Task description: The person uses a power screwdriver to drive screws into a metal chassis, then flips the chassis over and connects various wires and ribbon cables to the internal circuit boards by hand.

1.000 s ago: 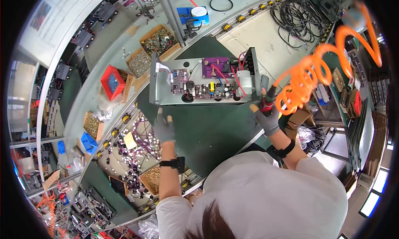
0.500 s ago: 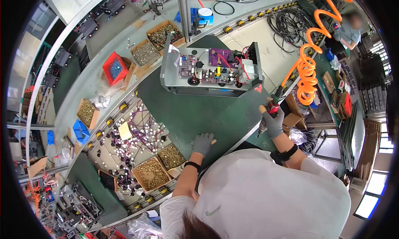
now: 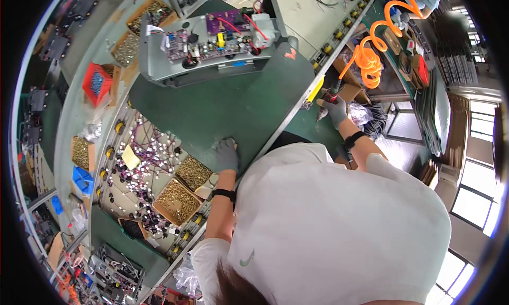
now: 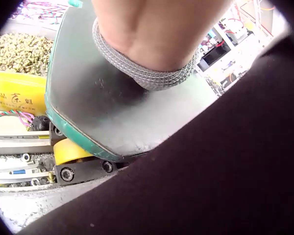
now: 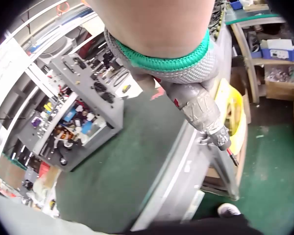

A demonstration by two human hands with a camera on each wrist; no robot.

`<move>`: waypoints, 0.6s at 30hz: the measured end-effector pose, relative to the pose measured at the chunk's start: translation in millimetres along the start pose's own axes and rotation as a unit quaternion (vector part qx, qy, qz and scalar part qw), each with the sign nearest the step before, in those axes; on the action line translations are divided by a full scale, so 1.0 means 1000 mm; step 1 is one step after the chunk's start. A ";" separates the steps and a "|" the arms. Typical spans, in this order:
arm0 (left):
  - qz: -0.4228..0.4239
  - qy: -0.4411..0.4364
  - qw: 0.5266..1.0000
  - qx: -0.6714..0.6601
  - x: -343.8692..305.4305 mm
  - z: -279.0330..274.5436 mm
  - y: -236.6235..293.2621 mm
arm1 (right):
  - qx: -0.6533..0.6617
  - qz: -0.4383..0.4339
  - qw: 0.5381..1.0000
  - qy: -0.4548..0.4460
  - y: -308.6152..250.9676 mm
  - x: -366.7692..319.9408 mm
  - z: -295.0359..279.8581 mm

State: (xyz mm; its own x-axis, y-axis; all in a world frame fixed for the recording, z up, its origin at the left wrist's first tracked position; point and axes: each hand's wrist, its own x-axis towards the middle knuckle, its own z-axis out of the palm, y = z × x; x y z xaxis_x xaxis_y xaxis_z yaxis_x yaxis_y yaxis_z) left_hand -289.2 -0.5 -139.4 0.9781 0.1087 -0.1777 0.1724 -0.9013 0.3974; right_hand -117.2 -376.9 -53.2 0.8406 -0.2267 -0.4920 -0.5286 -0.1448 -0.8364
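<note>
My right hand (image 3: 335, 110), in a grey glove, grips an air screwdriver (image 5: 201, 107) with a silver-taped body and a thin bit pointing down. It is held beyond the workbench's right edge, beside a yellow container (image 5: 238, 134). An orange coiled hose (image 3: 366, 66) runs up from the tool. My left hand (image 3: 227, 155), also gloved, rests on the green board (image 3: 222, 111) near its close edge, fingers extended and holding nothing. Farther back on this board stands an open grey metal case (image 3: 212, 74) with circuit boards (image 3: 228, 48) and red wires inside.
Left of the board lie wire connectors (image 3: 148, 151) and two boxes of brass-coloured small parts (image 3: 177, 201). A red bin (image 3: 97, 85) of blue parts and more part boxes (image 3: 127, 49) line the far-left shelf. A roller rail (image 3: 344, 34) runs along the right side.
My left hand has drawn back from before the case to the board's near edge. My right hand has carried the screwdriver away from the case, past the bench edge. The head view has shifted.
</note>
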 end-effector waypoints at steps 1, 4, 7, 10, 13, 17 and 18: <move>-0.025 -0.019 0.999 0.004 0.004 -0.002 0.001 | -0.006 -0.006 1.000 -0.002 0.003 0.000 -0.007; -0.065 -0.027 0.997 -0.017 0.009 -0.012 0.003 | -0.041 -0.001 0.998 -0.039 0.021 0.015 -0.019; -0.120 0.048 0.982 -0.136 0.007 -0.008 -0.008 | -0.060 -0.017 0.996 -0.064 0.041 0.031 -0.017; -0.291 -0.058 0.787 -0.541 0.005 -0.025 -0.021 | -0.171 -0.004 0.984 -0.040 0.054 0.047 -0.010; -0.130 -0.110 0.217 -0.961 -0.009 -0.044 -0.028 | -0.114 -0.016 0.991 -0.069 0.075 0.052 -0.007; -0.077 -0.063 0.111 -0.989 -0.030 -0.092 -0.007 | -0.111 -0.023 0.991 -0.073 0.103 0.069 -0.007; -0.049 -0.059 0.102 -0.992 -0.035 -0.096 -0.007 | -0.123 -0.060 0.988 -0.077 0.114 0.073 -0.007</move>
State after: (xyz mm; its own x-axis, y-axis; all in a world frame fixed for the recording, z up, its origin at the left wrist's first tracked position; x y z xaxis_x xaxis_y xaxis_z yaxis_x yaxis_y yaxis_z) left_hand -313.4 42.5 -49.8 0.9720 -0.0351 -0.2322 -0.0204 0.9724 -0.2323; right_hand -117.3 -416.7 -182.7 0.8971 -0.0469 -0.4394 -0.4207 -0.3951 -0.8166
